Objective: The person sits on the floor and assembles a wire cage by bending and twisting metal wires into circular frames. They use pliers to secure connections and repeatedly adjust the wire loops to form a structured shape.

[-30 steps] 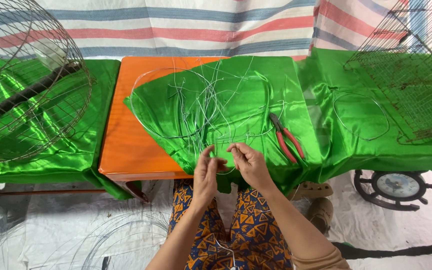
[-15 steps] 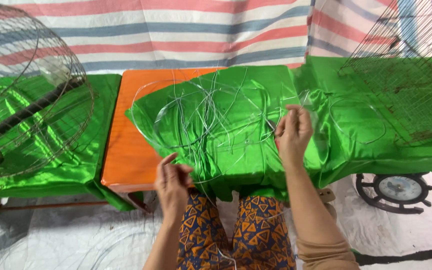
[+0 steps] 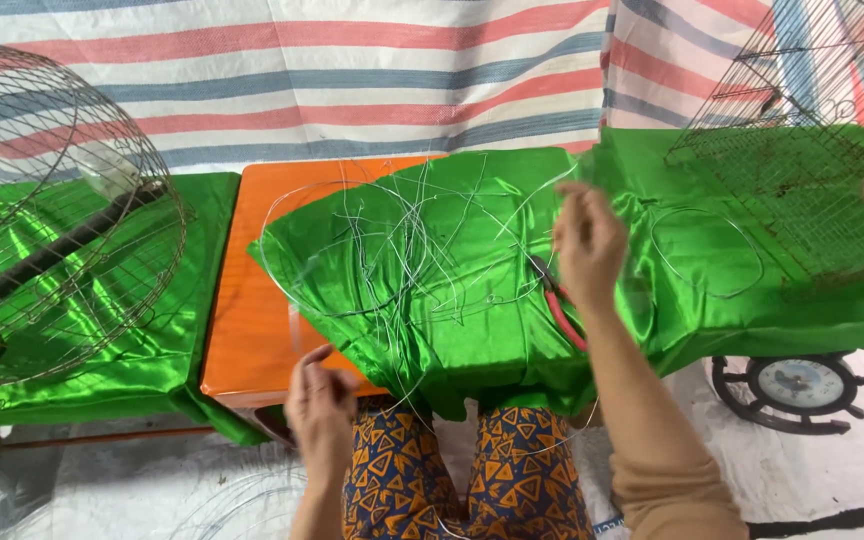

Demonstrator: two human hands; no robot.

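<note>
A tangle of thin wires (image 3: pixel 402 250) lies spread over the green cloth (image 3: pixel 472 310) that drapes the right part of the orange desk (image 3: pixel 252 330), reaching from its middle toward the near edge, where a few strands hang over. The right hand (image 3: pixel 587 245) is raised above the cloth's right side, fingers pinched together; it seems to hold a fine strand, but that is too thin to make out. Just beneath it lie red-handled pliers (image 3: pixel 557 305), partly hidden by the wrist. The left hand (image 3: pixel 320 405) hovers at the desk's near edge, fingers curled loosely; I cannot tell whether it grips a wire. A wire ring (image 3: pixel 707 252) rests on the green cloth to the right, beside a wire cage (image 3: pixel 802 150) at the far right corner. A round wire frame (image 3: pixel 62 210) stands on green cloth past the desk's left edge.
</note>
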